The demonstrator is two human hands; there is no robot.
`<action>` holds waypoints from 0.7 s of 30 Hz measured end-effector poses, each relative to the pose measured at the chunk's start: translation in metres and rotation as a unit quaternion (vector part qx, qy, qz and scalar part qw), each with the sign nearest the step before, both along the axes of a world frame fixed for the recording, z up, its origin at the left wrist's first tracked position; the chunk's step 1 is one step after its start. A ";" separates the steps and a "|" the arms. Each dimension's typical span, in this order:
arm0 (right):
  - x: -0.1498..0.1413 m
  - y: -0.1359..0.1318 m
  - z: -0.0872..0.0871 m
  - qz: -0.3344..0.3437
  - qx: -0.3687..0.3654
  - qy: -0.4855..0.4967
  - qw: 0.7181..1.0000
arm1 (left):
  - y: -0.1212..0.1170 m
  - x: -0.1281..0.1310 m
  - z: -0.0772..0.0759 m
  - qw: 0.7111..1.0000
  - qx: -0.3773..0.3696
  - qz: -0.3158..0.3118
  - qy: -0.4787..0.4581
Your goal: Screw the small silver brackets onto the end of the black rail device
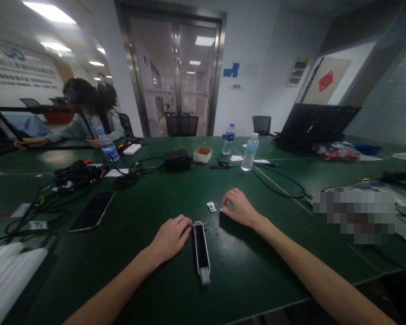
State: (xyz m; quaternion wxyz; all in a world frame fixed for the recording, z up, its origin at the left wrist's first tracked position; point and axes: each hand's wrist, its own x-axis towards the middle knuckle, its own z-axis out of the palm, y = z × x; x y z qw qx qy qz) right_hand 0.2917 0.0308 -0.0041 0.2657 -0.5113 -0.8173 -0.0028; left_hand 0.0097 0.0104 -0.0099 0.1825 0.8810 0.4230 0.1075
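Note:
My left hand [172,235], with a ring on one finger, rests on the table with its fingers curled together. Its fingertips meet the end of a short metal rod [203,224]; I cannot make out their hold. The rod lies across the top of a narrow device [201,247] with a dark middle, pale rim and grey lower end. My right hand [238,206] bends over the table, thumb and fingers closed in a pinch. What they hold is too small to name. A small silvery bracket-like piece with holes [211,207] lies just left of those fingers.
A phone [93,211] and tangled black cables [76,175] lie left. Farther back are a black box [177,160], small open carton [202,154] and two water bottles [249,152] [228,140]. A person [96,113] sits across the green table [149,203].

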 end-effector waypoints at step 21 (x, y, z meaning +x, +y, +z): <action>-0.040 -0.029 0.000 0.137 -0.133 0.127 0.974 | -0.001 -0.001 -0.001 1.000 0.020 -0.003 -0.006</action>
